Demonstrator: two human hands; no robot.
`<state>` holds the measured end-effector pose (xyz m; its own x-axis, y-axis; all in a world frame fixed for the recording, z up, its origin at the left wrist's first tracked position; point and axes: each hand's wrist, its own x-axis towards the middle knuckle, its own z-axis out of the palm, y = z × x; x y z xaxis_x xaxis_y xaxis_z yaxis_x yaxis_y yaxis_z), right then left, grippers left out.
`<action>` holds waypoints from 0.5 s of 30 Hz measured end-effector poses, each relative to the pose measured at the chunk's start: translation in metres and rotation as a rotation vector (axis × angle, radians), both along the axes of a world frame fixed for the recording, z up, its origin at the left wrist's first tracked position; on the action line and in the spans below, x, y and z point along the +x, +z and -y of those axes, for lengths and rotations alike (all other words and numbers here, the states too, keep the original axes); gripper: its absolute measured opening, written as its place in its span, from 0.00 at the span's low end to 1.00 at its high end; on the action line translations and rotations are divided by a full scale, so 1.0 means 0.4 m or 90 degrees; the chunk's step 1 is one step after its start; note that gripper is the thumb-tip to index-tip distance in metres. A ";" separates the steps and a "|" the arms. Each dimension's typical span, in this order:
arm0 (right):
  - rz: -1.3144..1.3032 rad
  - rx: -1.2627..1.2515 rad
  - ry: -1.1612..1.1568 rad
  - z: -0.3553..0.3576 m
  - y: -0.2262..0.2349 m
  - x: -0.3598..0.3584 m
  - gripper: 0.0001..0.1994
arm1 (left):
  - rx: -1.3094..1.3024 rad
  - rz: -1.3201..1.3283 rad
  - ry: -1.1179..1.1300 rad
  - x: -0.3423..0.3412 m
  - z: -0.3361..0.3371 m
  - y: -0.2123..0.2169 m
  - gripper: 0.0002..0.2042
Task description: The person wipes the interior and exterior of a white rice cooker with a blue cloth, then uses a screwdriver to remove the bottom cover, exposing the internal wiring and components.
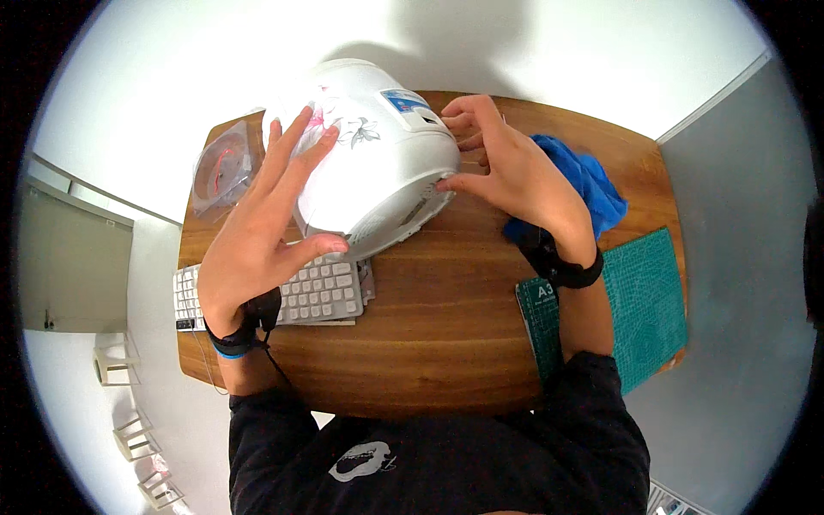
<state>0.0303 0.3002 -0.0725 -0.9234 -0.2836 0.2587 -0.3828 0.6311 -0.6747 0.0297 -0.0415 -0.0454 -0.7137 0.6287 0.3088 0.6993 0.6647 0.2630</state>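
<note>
A white rice cooker (pixel 369 146) with a printed flower pattern lies tipped over on the wooden table, its vented underside turned toward me. My left hand (pixel 275 215) grips its left side, fingers spread along the wall and thumb at the base rim. At the right end, my right hand (pixel 511 167) holds the cooker with its thumb on the base edge and its fingers curled beside the blue-and-white control panel (pixel 412 110). Part of those right fingertips is hidden behind the cooker. Black bands circle both of my wrists.
A white keyboard (pixel 322 290) sits below my left hand. Left of the cooker is a clear plastic bag (pixel 225 167) with something red inside. A blue cloth (pixel 592 184) and a green cutting mat (pixel 644 300) occupy the table's right side. White walls stand behind.
</note>
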 end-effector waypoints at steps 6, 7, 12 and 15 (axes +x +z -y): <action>-0.021 0.040 0.033 -0.002 0.002 0.000 0.36 | 0.035 0.029 -0.025 0.004 -0.002 0.000 0.53; -0.026 0.036 0.030 -0.002 -0.003 0.000 0.36 | 0.060 0.048 -0.041 0.003 -0.003 -0.001 0.52; -0.046 0.016 0.035 0.008 0.004 0.008 0.33 | 0.072 0.041 -0.049 0.002 -0.002 -0.005 0.52; -0.049 0.016 0.039 0.005 0.001 0.007 0.34 | 0.078 0.049 -0.048 0.004 0.000 -0.007 0.52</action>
<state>0.0329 0.2980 -0.0722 -0.8820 -0.3461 0.3198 -0.4709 0.6217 -0.6259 0.0313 -0.0415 -0.0480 -0.6901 0.6429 0.3324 0.7210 0.5706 0.3932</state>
